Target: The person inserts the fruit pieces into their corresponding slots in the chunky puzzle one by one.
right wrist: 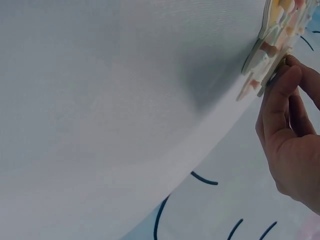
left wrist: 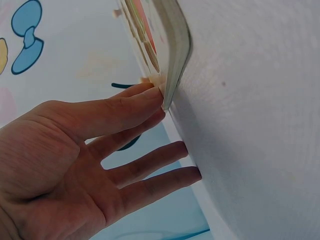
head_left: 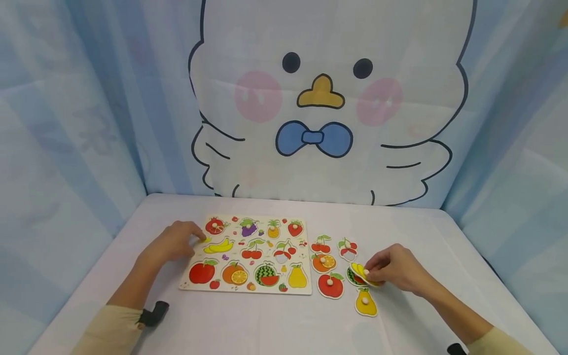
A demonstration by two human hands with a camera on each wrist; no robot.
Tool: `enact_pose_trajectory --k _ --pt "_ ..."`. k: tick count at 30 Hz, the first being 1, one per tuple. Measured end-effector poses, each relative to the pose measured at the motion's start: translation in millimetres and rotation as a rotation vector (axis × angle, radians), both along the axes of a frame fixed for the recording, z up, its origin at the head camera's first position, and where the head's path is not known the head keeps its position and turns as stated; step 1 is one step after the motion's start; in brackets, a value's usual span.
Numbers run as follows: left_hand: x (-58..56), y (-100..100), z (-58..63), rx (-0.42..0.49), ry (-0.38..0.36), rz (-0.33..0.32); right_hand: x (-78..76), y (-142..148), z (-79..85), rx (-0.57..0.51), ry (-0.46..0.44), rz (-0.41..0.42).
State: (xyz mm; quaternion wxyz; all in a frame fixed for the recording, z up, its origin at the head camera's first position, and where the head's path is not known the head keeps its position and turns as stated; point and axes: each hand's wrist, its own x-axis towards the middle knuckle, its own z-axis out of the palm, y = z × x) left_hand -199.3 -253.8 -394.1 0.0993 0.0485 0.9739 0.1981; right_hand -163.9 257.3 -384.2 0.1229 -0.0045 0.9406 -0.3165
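A wooden fruit puzzle board lies on the table, with fruit pictures across it. My left hand touches its left edge, thumb at the side and forefinger over the top; in the left wrist view the other fingers of the left hand stretch out past the corner. My right hand pinches a banana puzzle piece by its knob, tilted over the watermelon piece, which it partly covers. Just in front is a pear piece. In the right wrist view, thumb and fingers of the right hand meet at the piece.
Between board and right hand lie a cherry piece, an orange piece, an apple piece and a red-and-white piece with green leaves. A printed curtain rises behind the white table.
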Motion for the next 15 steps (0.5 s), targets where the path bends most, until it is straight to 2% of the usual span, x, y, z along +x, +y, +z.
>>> enact_pose_trajectory --k 9,15 --pt "-0.5 2.8 0.6 0.012 -0.005 0.003 -10.1 -16.7 1.0 -0.015 -0.002 0.079" --pt "-0.2 3.0 2.1 0.007 -0.002 0.001 -15.6 -26.8 -0.7 0.031 0.015 0.084"
